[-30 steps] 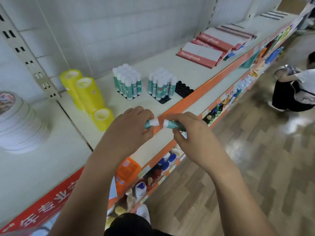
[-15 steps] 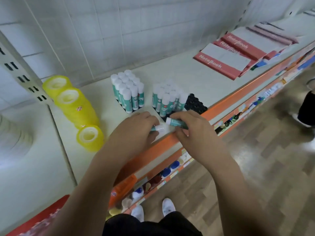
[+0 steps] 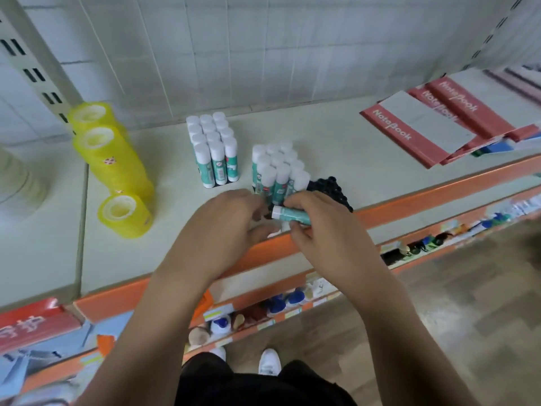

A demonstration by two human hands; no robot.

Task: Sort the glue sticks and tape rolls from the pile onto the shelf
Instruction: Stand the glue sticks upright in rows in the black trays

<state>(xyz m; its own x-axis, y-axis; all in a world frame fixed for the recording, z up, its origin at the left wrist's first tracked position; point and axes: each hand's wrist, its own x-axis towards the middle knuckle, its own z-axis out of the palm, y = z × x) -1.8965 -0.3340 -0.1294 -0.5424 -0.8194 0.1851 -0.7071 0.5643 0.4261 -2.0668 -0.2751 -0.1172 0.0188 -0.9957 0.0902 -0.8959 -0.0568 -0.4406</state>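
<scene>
Teal stick (image 3: 291,215) lying sideways, right hand (image 3: 325,230) pinching it over shelf (image 3: 322,136) edge, touching tray (image 3: 330,187). Left hand (image 3: 225,230) curling, contents hidden, can't tell. Tip: be tilting it upright, easing into free socket, not bumping neighbours (image 3: 278,171).

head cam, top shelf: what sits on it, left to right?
blurred white stack → yellow tape rolls → left glue stick block → right glue stick block → black tray → red notebooks
</scene>
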